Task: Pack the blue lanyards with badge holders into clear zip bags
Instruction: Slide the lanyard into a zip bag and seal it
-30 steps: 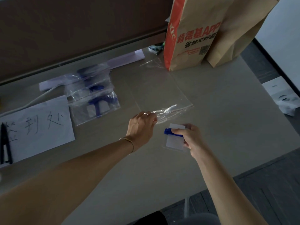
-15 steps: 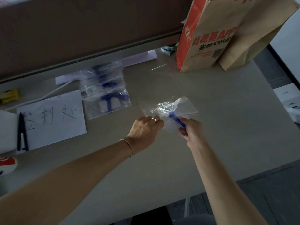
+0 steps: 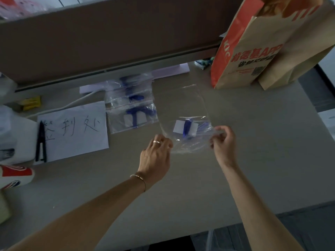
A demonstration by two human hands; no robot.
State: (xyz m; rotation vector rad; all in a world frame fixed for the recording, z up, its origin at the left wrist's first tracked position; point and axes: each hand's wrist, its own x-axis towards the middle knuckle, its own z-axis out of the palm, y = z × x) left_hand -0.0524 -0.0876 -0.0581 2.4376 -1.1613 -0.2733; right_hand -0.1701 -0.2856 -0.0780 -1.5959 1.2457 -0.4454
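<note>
A clear zip bag (image 3: 183,104) lies mid-table with its open mouth toward me. Inside it, near the mouth, sits a blue lanyard with a white badge holder (image 3: 185,128). My left hand (image 3: 157,154) pinches the bag's mouth at its left corner. At the right corner my right hand (image 3: 222,142) pinches the same edge. Left of this bag lies a stack of packed zip bags (image 3: 132,104), each with a blue lanyard and badge holder inside.
A large KFC paper bag (image 3: 257,51) stands at the back right. A white sheet with handwritten characters (image 3: 72,130) lies at the left, black thread snips (image 3: 41,142) on its edge. A brown partition (image 3: 108,37) closes the back. The table's front edge runs along the lower right.
My right hand pushed the lanyard and badge holder into the bag, let it go and moved to the mouth's right corner. The bag now lies spread between both hands.
</note>
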